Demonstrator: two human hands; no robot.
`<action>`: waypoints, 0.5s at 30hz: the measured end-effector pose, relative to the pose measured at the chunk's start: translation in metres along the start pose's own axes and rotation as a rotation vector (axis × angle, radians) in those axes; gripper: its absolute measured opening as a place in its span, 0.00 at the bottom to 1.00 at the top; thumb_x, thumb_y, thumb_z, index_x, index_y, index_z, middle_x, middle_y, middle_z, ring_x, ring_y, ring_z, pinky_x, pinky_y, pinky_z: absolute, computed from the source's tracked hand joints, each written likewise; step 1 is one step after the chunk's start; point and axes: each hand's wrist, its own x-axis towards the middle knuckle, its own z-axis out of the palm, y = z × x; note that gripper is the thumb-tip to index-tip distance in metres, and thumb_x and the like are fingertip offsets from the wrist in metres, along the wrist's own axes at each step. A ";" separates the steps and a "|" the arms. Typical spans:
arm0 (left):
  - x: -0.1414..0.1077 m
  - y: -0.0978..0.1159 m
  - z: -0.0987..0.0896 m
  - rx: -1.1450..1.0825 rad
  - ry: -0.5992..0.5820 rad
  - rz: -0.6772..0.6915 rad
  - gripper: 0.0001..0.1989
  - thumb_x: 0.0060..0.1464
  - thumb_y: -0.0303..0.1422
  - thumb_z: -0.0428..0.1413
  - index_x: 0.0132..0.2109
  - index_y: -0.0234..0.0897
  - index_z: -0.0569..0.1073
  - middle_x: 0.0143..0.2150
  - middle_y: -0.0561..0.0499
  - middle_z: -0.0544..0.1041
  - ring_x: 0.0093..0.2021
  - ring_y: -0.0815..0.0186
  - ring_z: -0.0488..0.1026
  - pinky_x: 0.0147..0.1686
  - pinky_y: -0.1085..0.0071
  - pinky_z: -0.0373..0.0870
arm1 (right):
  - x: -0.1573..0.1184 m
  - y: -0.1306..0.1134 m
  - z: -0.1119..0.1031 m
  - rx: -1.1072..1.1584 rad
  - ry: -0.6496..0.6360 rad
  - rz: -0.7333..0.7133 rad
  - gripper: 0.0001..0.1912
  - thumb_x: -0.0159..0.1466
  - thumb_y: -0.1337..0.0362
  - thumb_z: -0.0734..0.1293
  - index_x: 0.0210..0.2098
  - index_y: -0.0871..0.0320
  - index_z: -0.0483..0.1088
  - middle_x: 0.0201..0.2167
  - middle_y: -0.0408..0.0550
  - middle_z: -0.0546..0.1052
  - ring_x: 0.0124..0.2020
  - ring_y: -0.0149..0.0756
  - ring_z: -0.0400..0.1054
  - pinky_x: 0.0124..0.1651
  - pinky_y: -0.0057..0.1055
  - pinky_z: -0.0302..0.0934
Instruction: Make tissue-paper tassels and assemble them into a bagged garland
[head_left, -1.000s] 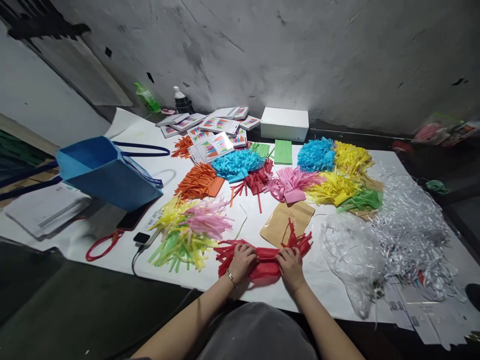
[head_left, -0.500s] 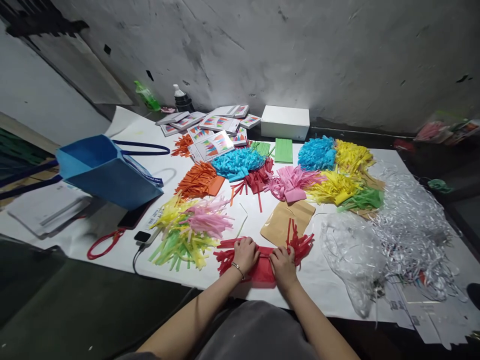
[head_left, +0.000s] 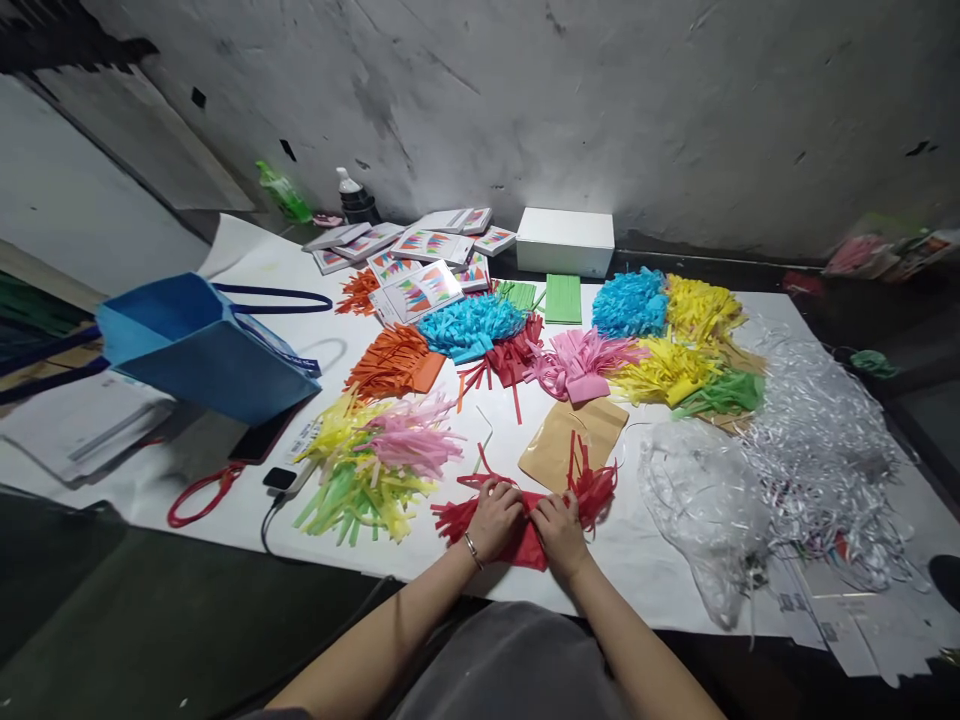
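Red fringed tissue paper (head_left: 527,547) lies on the white-covered table near its front edge, its strips fanning out at both ends. My left hand (head_left: 496,518), with a bracelet at the wrist, has its curled fingers on the left part of the red paper. On the right part, my right hand (head_left: 558,530) grips it with bent fingers, close beside the left one. Just beyond the hands is a brown paper envelope (head_left: 574,443). Pink, yellow and green fringed tissue (head_left: 382,465) lies to the left of my left hand.
Fringed bundles in orange (head_left: 394,362), blue (head_left: 470,325), pink (head_left: 587,362) and yellow (head_left: 664,370) lie farther back. A blue bag (head_left: 210,350) and phone (head_left: 266,435) are left; clear plastic (head_left: 701,505) and silvery strands (head_left: 832,450) are right. A white box (head_left: 565,243) stands behind.
My hands have shifted slightly closer together on the red paper, and its strips at both ends have moved. The camera view has shifted a little.
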 end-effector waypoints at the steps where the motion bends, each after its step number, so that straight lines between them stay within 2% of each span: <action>1: -0.001 0.000 -0.001 0.001 -0.007 -0.002 0.08 0.60 0.29 0.53 0.34 0.39 0.75 0.41 0.50 0.75 0.45 0.60 0.66 0.53 0.53 0.53 | -0.004 0.004 -0.002 0.005 0.005 -0.004 0.09 0.66 0.68 0.61 0.36 0.52 0.73 0.34 0.44 0.76 0.42 0.38 0.65 0.60 0.44 0.44; 4: -0.004 0.000 -0.004 0.006 -0.035 -0.013 0.07 0.60 0.32 0.54 0.35 0.41 0.75 0.40 0.51 0.75 0.45 0.61 0.65 0.54 0.54 0.52 | -0.019 0.015 -0.012 0.009 0.022 0.030 0.10 0.66 0.68 0.61 0.37 0.50 0.74 0.37 0.44 0.77 0.44 0.39 0.66 0.61 0.43 0.43; 7: -0.006 0.003 -0.006 0.016 -0.066 -0.046 0.06 0.60 0.32 0.54 0.38 0.42 0.76 0.41 0.51 0.75 0.46 0.61 0.65 0.54 0.55 0.52 | -0.026 0.016 -0.020 0.001 0.031 0.113 0.11 0.66 0.68 0.60 0.38 0.50 0.74 0.41 0.45 0.77 0.46 0.41 0.66 0.61 0.45 0.44; 15: 0.008 0.021 -0.009 0.099 -0.098 -0.205 0.09 0.59 0.28 0.50 0.37 0.35 0.76 0.44 0.41 0.72 0.47 0.53 0.63 0.50 0.49 0.54 | -0.001 -0.005 -0.023 -0.067 0.037 0.388 0.08 0.61 0.68 0.62 0.32 0.54 0.73 0.39 0.54 0.74 0.45 0.50 0.64 0.57 0.53 0.45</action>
